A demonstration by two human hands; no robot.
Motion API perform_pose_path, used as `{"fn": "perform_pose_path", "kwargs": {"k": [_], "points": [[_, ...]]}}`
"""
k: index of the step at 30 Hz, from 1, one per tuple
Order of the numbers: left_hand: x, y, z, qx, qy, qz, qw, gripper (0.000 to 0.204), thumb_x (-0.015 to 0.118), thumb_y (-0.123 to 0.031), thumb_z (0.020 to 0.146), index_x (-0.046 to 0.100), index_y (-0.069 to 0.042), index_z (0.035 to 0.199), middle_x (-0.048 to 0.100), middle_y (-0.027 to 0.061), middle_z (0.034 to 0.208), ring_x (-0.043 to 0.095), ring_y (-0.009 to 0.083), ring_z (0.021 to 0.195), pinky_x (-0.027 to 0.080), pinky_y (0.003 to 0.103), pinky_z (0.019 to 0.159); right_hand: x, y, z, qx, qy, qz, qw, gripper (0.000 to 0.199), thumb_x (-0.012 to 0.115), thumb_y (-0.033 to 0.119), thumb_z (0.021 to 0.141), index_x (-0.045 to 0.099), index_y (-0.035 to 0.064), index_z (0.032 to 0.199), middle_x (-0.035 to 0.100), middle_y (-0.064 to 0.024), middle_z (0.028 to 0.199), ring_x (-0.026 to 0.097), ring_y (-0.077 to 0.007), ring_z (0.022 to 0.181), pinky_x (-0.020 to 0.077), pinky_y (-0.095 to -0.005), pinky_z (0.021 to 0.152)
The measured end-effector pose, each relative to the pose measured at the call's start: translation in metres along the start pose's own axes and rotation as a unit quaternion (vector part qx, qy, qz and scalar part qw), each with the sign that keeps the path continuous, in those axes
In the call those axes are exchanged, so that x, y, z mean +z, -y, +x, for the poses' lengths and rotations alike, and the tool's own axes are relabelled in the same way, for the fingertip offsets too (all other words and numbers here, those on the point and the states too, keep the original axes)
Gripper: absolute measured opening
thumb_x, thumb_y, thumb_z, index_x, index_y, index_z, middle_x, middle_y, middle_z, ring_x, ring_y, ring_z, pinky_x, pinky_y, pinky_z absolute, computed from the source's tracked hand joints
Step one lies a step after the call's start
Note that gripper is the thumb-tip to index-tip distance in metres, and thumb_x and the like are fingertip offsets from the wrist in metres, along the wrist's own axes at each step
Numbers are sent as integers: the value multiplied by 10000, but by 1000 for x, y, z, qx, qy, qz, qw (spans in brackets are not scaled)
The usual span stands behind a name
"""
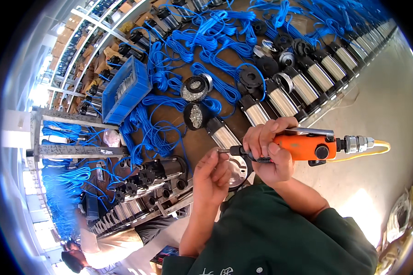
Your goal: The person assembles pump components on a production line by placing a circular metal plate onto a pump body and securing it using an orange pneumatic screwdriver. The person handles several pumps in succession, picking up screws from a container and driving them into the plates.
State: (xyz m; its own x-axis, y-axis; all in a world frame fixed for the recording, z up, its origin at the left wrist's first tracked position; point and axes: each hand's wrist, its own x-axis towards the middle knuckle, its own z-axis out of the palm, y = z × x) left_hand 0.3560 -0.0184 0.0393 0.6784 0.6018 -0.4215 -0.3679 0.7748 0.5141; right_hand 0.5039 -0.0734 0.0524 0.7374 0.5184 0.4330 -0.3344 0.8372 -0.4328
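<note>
My right hand is wrapped round an orange air screwdriver, held level with its black nose to the left. A metal lever runs along its top, and a yellow air hose loops from its right end. My left hand pinches at the tip of the screwdriver bit; whatever small piece sits between the fingertips is hidden. Just below the hands is a round metal part, partly covered by them. A steel cylinder with a black end lies beyond them.
Two round containers of small screws, one nearer and one farther, stand on the brown bench. Coiled blue cables, black discs and steel cylinders crowd it. A blue crate stands left; another person is lower left.
</note>
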Motion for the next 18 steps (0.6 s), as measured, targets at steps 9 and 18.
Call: {"fn": "perform_pose_path", "kwargs": {"k": [9, 18], "points": [[10, -13, 8, 8, 86, 604, 792, 306, 578, 8, 871, 654, 15, 1167, 489, -53, 603, 357, 23, 543, 261, 218, 494, -50, 23, -20, 99, -53, -23, 993, 291, 557, 41, 805, 397, 26, 1048, 512, -84, 707, 521, -178, 605, 481, -355, 623], [10, -3, 3, -4, 87, 791, 606, 457, 656, -82, 816, 576, 37, 1251, 504, 88, 558, 447, 223, 475, 391, 340, 505, -73, -11, -43, 187, -67, -83, 977, 302, 519, -64, 782, 453, -8, 1071, 564, -80, 741, 563, -143, 655, 491, -290, 634]]}}
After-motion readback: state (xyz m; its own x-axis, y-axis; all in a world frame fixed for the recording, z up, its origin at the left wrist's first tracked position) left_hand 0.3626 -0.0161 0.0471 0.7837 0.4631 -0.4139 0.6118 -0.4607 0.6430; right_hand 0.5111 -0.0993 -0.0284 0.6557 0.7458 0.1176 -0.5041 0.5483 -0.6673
